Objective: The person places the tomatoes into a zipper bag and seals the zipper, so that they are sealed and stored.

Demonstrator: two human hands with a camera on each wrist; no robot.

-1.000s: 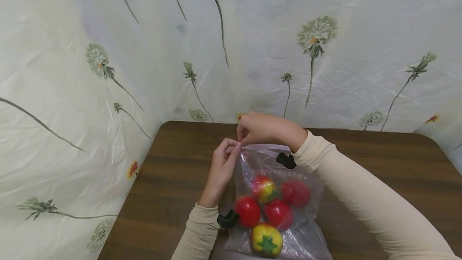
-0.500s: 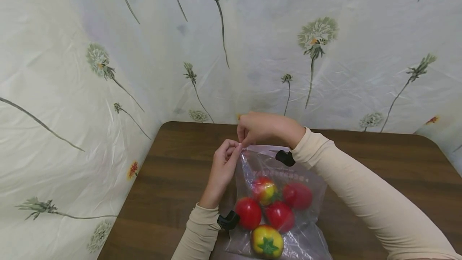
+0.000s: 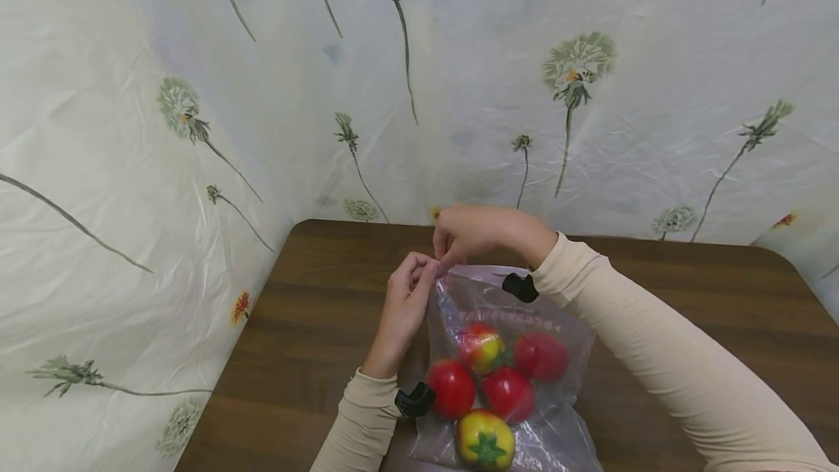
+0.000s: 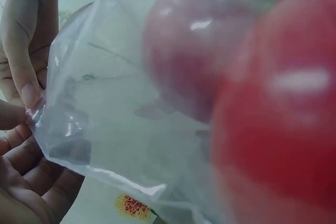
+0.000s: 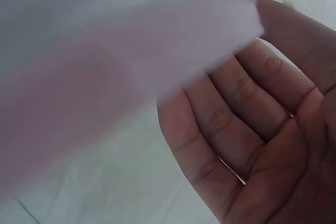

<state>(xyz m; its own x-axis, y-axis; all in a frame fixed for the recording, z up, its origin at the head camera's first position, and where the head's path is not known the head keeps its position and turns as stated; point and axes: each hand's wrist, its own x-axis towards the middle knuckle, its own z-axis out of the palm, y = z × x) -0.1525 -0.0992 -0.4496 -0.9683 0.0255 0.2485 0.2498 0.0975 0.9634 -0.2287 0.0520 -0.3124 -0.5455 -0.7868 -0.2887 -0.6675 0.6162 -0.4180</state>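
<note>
A clear plastic bag (image 3: 452,312) with a pale pinkish strip along its top edge lies in front of me. Through it show several round fruits: a yellow one (image 3: 485,439) with a green star-shaped top, a red-and-yellow one (image 3: 481,348), and plain red ones (image 3: 451,388). My left hand (image 3: 405,304) pinches the bag's top left corner between thumb and forefinger. Right beside it, my right hand (image 3: 488,230) reaches across from above and pinches the same corner. In the right wrist view, the other fingers (image 5: 226,119) curve loosely behind the bag's edge.
The bag rests on a dark wooden table (image 3: 314,326). A pale sheet with printed dandelions (image 3: 459,93) hangs behind and to the left of it. Black wrist mounts (image 3: 414,400) sit at both cuffs, and the right sleeve (image 3: 682,355) spans the table's right side.
Both hands keep their pinch at the corner with hardly any movement. The bag and its fruits have shifted very slightly down and to the right.
</note>
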